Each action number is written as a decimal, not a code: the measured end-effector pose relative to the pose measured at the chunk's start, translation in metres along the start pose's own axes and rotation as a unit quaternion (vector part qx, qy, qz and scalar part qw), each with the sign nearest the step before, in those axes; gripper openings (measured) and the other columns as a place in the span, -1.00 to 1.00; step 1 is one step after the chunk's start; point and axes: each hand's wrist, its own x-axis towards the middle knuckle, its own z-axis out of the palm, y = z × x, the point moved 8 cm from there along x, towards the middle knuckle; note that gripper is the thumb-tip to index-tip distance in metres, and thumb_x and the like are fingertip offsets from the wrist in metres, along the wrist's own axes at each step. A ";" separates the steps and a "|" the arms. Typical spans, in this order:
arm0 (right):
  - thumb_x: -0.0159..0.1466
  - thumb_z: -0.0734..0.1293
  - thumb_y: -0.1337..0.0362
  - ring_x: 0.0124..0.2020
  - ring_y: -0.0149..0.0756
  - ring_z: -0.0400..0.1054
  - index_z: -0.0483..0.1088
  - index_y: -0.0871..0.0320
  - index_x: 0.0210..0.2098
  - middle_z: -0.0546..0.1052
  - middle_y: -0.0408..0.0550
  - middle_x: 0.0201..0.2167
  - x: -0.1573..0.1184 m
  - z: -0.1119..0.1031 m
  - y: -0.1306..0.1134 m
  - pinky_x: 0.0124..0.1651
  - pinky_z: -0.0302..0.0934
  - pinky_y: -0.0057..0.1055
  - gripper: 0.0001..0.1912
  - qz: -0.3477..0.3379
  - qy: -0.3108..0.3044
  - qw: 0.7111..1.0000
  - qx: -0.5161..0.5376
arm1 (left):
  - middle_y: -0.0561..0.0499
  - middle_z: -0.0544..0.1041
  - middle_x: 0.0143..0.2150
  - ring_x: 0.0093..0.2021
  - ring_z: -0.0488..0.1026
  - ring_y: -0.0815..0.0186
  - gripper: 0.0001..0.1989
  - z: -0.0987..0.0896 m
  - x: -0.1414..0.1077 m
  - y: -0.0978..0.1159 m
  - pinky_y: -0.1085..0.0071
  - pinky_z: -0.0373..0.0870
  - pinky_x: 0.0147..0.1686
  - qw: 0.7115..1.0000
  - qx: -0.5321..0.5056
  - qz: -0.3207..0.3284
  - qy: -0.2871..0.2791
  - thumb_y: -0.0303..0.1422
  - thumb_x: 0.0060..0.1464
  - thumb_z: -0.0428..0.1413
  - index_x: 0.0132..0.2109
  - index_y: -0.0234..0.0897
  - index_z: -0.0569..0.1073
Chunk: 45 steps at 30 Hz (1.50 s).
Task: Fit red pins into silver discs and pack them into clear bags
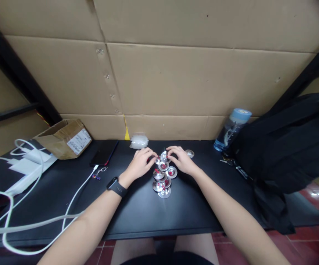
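Note:
Several small silver finger cymbals with red loops lie in a loose, overlapping pile on the black table [192, 217]. At the top of the pile, my right hand [180, 159] pinches the edge of a tilted finger cymbal [165, 157] between thumb and fingers. My left hand [142, 163], with a black watch [117, 186] on its wrist, has its thumb and index finger closed on another finger cymbal [157, 160] beside it. Nearer to me are a flat finger cymbal [172, 172] and the lowest one [164, 193]. One separate finger cymbal [189, 153] lies beyond my right hand.
To the left are a cardboard box [63, 140], a dark phone [103, 153], a keychain [96, 176] and white cables [76, 195]. A clear plastic packet [139, 141] lies by the cardboard wall [159, 81]. A blue-lidded bottle [232, 129] and a black bag [289, 136] stand right.

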 end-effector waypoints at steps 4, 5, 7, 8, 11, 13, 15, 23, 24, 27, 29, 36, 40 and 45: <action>0.37 0.35 0.16 0.12 -0.13 0.39 0.47 0.08 -0.24 0.52 0.04 0.07 0.001 0.000 -0.010 0.08 0.29 -0.17 -0.86 0.023 0.011 0.991 0.134 | -0.07 0.57 -0.10 -0.09 0.51 0.22 -0.83 -0.003 0.000 0.018 0.28 0.41 -0.05 0.994 -0.099 0.023 0.035 -0.28 0.33 0.08 -0.04 -0.19 0.52; 0.36 0.36 0.12 0.09 -0.13 0.41 0.47 0.09 -0.24 0.53 0.04 0.04 0.001 0.003 -0.013 0.05 0.31 -0.19 -0.83 0.029 0.008 0.986 0.165 | -0.09 0.57 -0.08 -0.07 0.51 0.21 -0.84 -0.004 0.000 0.021 0.27 0.41 -0.05 0.993 -0.105 0.025 0.048 -0.29 0.33 0.09 -0.03 -0.19 0.52; 0.33 0.39 0.05 0.01 -0.15 0.47 0.46 0.10 -0.23 0.56 0.03 -0.05 0.001 0.010 -0.016 0.03 0.35 -0.21 -0.76 0.041 -0.001 0.970 0.238 | -0.08 0.58 -0.09 -0.08 0.51 0.21 -0.86 -0.006 -0.001 0.025 0.26 0.40 -0.05 0.993 -0.096 0.028 0.068 -0.32 0.32 0.10 -0.06 -0.20 0.52; 0.31 0.41 0.02 -0.04 -0.17 0.49 0.45 0.11 -0.22 0.58 0.01 -0.10 0.000 0.013 -0.016 0.02 0.37 -0.21 -0.73 0.050 -0.007 0.960 0.274 | -0.07 0.58 -0.11 -0.10 0.51 0.21 -0.87 -0.006 -0.001 0.027 0.26 0.39 -0.06 0.993 -0.086 0.031 0.074 -0.33 0.32 0.10 -0.08 -0.20 0.53; 0.26 0.45 -0.01 -0.17 -0.21 0.54 0.44 0.12 -0.22 0.60 -0.01 -0.19 -0.002 0.021 -0.014 -0.03 0.42 -0.23 -0.67 0.081 -0.023 0.937 0.339 | -0.04 0.59 -0.14 -0.12 0.52 0.23 -0.88 -0.009 -0.003 0.029 0.26 0.37 -0.07 0.993 -0.060 0.037 0.096 -0.31 0.32 0.11 -0.14 -0.20 0.53; 0.25 0.46 -0.02 -0.19 -0.22 0.55 0.44 0.13 -0.23 0.61 -0.01 -0.21 -0.003 0.022 -0.013 -0.04 0.44 -0.23 -0.66 0.094 -0.029 0.934 0.345 | -0.03 0.60 -0.16 -0.13 0.52 0.23 -0.87 -0.012 -0.005 0.030 0.26 0.37 -0.07 0.992 -0.049 0.038 0.108 -0.29 0.32 0.11 -0.15 -0.20 0.53; 0.22 0.49 0.00 -0.17 -0.22 0.56 0.44 0.11 -0.18 0.61 -0.01 -0.16 -0.005 0.022 -0.014 -0.03 0.45 -0.22 -0.64 0.097 -0.041 0.928 0.356 | -0.03 0.60 -0.16 -0.13 0.52 0.24 -0.86 -0.014 -0.006 0.032 0.25 0.36 -0.06 0.992 -0.037 0.044 0.111 -0.27 0.32 0.11 -0.13 -0.19 0.54; 0.16 0.55 0.16 -0.08 -0.22 0.53 0.37 0.05 0.12 0.57 0.01 0.01 -0.008 0.021 -0.035 0.04 0.43 -0.22 -0.42 0.036 -0.073 0.943 0.322 | -0.02 0.61 -0.15 -0.14 0.49 0.22 -0.85 -0.013 -0.006 0.044 0.24 0.32 -0.08 0.993 -0.008 0.084 0.080 -0.27 0.32 0.11 -0.11 -0.16 0.55; 0.18 0.54 0.15 -0.07 -0.21 0.53 0.39 0.06 0.10 0.58 0.01 0.00 -0.008 0.020 -0.036 0.04 0.43 -0.22 -0.46 0.033 -0.067 0.947 0.314 | -0.02 0.61 -0.15 -0.14 0.49 0.22 -0.86 -0.014 -0.006 0.045 0.23 0.32 -0.08 0.993 -0.008 0.086 0.081 -0.28 0.31 0.11 -0.11 -0.17 0.55; 0.10 0.59 0.14 -0.13 -0.23 0.52 0.44 0.08 0.03 0.59 -0.01 -0.04 -0.007 0.018 -0.034 -0.04 0.44 -0.27 -0.46 0.031 -0.065 0.952 0.298 | -0.01 0.61 -0.17 -0.16 0.48 0.23 -0.88 -0.018 -0.006 0.046 0.24 0.31 -0.09 0.992 -0.006 0.093 0.089 -0.30 0.29 0.11 -0.13 -0.17 0.54; 0.03 0.63 0.13 -0.21 -0.27 0.51 0.46 0.09 -0.01 0.59 -0.02 -0.08 -0.006 0.016 -0.032 -0.16 0.43 -0.33 -0.42 0.035 -0.066 0.954 0.290 | 0.00 0.61 -0.19 -0.18 0.48 0.24 -0.88 -0.021 -0.006 0.045 0.25 0.30 -0.10 0.991 -0.005 0.094 0.091 -0.30 0.29 0.11 -0.15 -0.18 0.54; 0.04 0.61 0.05 -0.31 -0.28 0.44 0.50 0.07 -0.03 0.57 -0.08 -0.26 -0.002 -0.031 -0.003 -0.22 0.36 -0.34 -0.45 0.050 0.030 0.996 0.073 | -0.01 0.62 -0.14 -0.08 0.51 0.20 -0.85 -0.036 -0.003 -0.003 0.26 0.29 -0.05 0.997 0.030 0.048 0.050 -0.26 0.26 0.16 -0.17 -0.16 0.61; 0.04 0.61 0.19 -0.15 -0.17 0.48 0.56 0.05 -0.05 0.56 -0.01 -0.13 -0.008 -0.059 0.042 -0.02 0.35 -0.24 -0.53 0.089 0.005 0.987 -0.130 | 0.01 0.63 -0.15 -0.11 0.50 0.22 -0.84 -0.038 -0.005 -0.040 0.26 0.24 -0.08 0.996 0.075 0.038 0.009 -0.18 0.21 0.22 -0.18 -0.06 0.68; 0.13 0.54 0.22 -0.05 -0.10 0.48 0.58 0.14 -0.01 0.56 0.07 -0.07 -0.019 -0.076 0.096 0.04 0.31 -0.27 -0.58 0.171 -0.024 0.960 -0.220 | 0.05 0.66 -0.19 -0.07 0.46 0.20 -0.87 -0.037 -0.007 -0.058 0.21 0.15 -0.04 0.995 0.096 0.030 -0.006 -0.16 0.15 0.27 -0.21 -0.01 0.70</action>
